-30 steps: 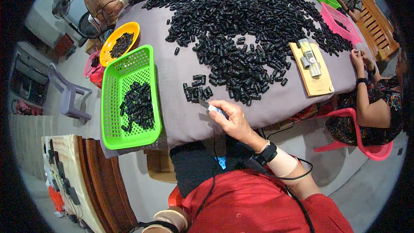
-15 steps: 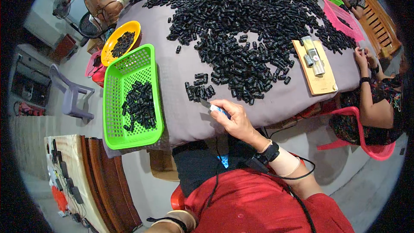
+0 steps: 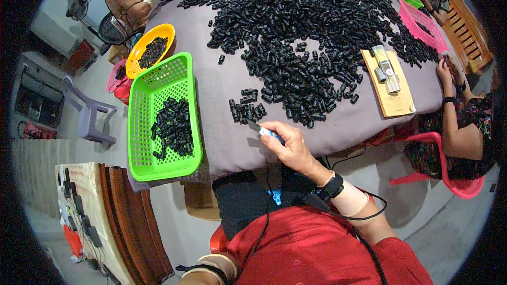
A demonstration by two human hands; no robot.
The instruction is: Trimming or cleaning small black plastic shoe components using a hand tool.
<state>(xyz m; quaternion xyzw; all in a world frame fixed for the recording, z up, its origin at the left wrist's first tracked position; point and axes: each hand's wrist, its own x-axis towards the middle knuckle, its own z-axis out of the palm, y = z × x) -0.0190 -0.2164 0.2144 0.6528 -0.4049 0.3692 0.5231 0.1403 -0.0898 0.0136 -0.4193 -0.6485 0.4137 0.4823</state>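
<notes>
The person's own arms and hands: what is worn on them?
The right hand is bare. Its wrist bears a black band, then a beige cuff, with a thin black cable looping beside. A red sleeve follows. The left hand is hidden; only a beige cuff shows.

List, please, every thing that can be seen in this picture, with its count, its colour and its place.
small black parts: very many, black, heaped across the table
small cluster of parts: several, black, just ahead of the right hand
table: one, grey cover, centre
green basket: one, green, table's left edge, black parts inside
yellow bowl: one, yellow, beyond the green basket, black parts inside
wooden board: one, tan, right side, small metal pieces on it
pink basket: one, pink, far right
plastic chair: one, grey, on the floor at left
other people: three, at the far left, far right and right edges
right hand: holds a small tool at the table edge
left hand: cannot be seen
</notes>
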